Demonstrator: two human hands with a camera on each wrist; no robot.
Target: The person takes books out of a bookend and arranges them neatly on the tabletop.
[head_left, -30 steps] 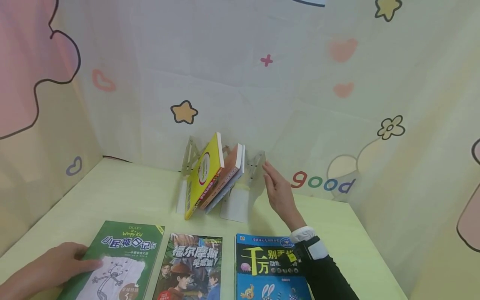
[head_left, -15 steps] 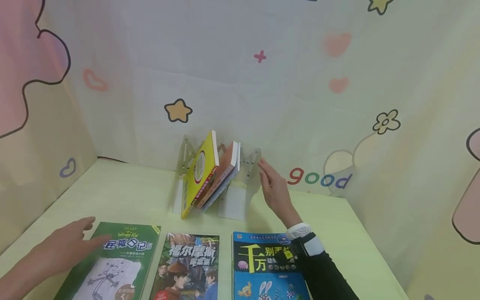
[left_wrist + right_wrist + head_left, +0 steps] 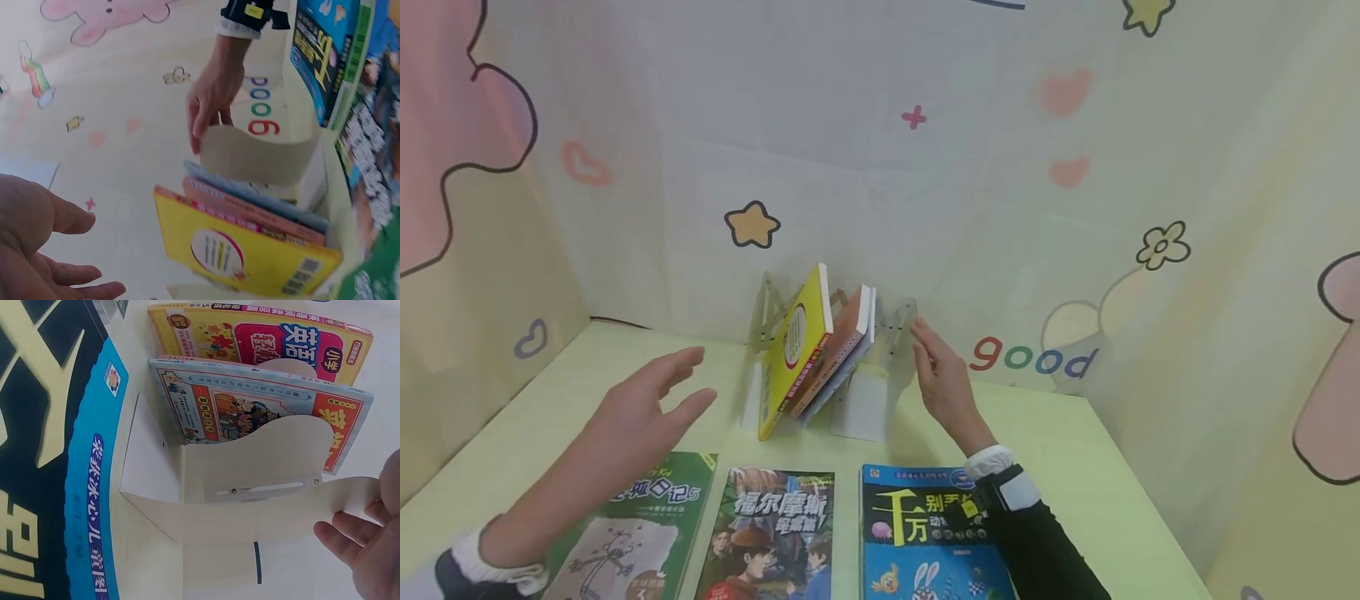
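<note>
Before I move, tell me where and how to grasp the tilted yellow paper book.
I'd pinch the yellow paper book at its upper edge, coming from above and left: its broad cover faces left, it tilts right, and a gap shows between its top and the brown rectangular book.

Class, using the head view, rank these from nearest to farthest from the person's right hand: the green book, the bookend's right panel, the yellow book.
1. Bookend's right panel, right by the right hand, at its fingertips.
2. Yellow book, tilted, left of that panel.
3. Green book, lying flat at front left.
</note>
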